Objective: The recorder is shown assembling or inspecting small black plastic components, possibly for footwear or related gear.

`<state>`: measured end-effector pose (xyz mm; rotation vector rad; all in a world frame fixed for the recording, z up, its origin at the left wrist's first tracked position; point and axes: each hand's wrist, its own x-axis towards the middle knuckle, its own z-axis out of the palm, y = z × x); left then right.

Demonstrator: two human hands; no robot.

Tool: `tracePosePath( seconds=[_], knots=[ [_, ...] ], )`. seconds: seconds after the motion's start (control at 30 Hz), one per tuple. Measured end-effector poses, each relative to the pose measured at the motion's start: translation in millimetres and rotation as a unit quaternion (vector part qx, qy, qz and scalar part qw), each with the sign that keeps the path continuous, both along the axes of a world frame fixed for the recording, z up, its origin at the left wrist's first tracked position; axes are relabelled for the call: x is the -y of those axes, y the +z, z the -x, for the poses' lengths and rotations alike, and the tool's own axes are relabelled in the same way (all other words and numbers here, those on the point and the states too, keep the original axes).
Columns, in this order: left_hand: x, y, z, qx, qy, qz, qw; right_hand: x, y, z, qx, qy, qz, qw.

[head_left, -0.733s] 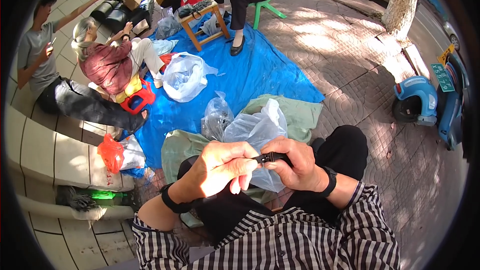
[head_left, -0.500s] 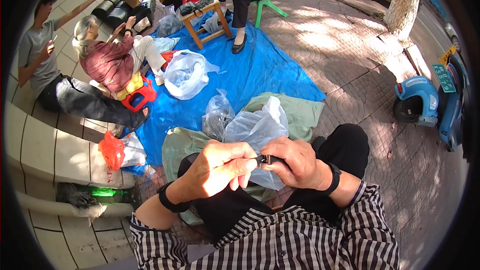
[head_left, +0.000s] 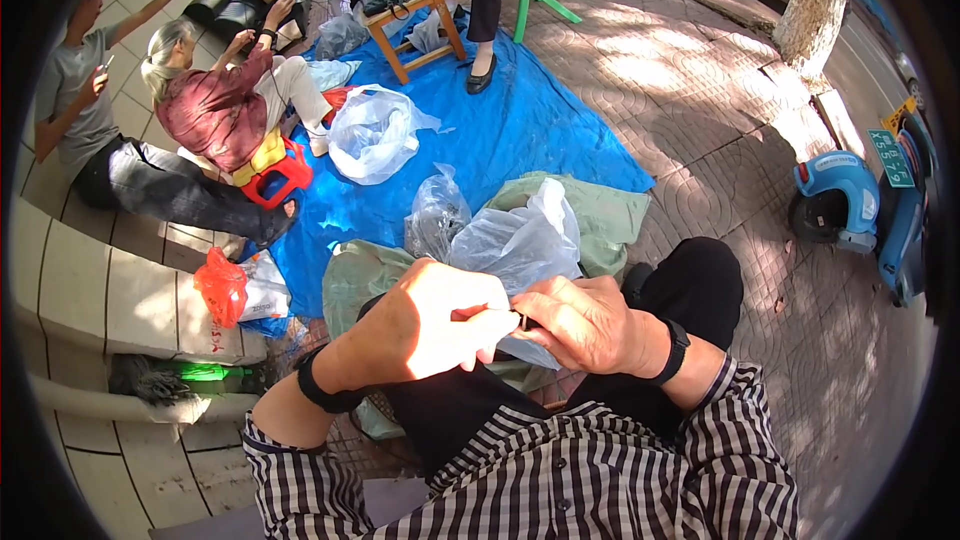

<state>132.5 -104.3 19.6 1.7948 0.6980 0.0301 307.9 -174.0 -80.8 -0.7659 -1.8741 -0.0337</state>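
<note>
My left hand (head_left: 435, 318) and my right hand (head_left: 585, 322) meet in front of my chest, fingertips almost touching. Between them is a small black piece (head_left: 522, 321) with a shiny metal part, mostly covered by the fingers. Both hands pinch it, the left by thumb and forefinger, the right by thumb and bent fingers. Just beyond, a clear plastic bag (head_left: 520, 240) lies across a pale green sack (head_left: 615, 225). Beside it stands a clear bag with dark contents (head_left: 437, 220). Sunlight washes out part of my left hand.
A blue tarp (head_left: 430, 145) spreads ahead, holding an open clear bag (head_left: 375, 135) and a wooden stool (head_left: 410, 35). Several people sit around it on low seats. A red bag (head_left: 222, 287) lies at left by a tiled ledge (head_left: 140, 290). A blue scooter (head_left: 850, 195) stands at right.
My hands have drawn closer together, and the left has turned, so less of the black piece shows. The person in dark red has raised a hand higher.
</note>
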Motion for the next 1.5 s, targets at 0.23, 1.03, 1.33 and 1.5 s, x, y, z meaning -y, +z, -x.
tracePosePath(
  seconds=[0.23,1.03,1.33,1.5],
  knots=[
    [-1,-2,3,0.009,-0.022,0.041,0.999,2,2,-4,-0.020,0.024,0.051,0.998],
    [-4,-14,5,0.071,0.080,0.246,0.963,-6,5,-7,-0.014,0.054,0.030,0.998],
    [-2,-10,5,0.084,0.021,0.144,0.986,-3,6,-6,-0.031,0.044,0.053,0.997],
    [1,-14,9,0.088,0.012,0.103,0.991,1,8,-5,-0.046,0.057,0.093,0.993]
  ],
)
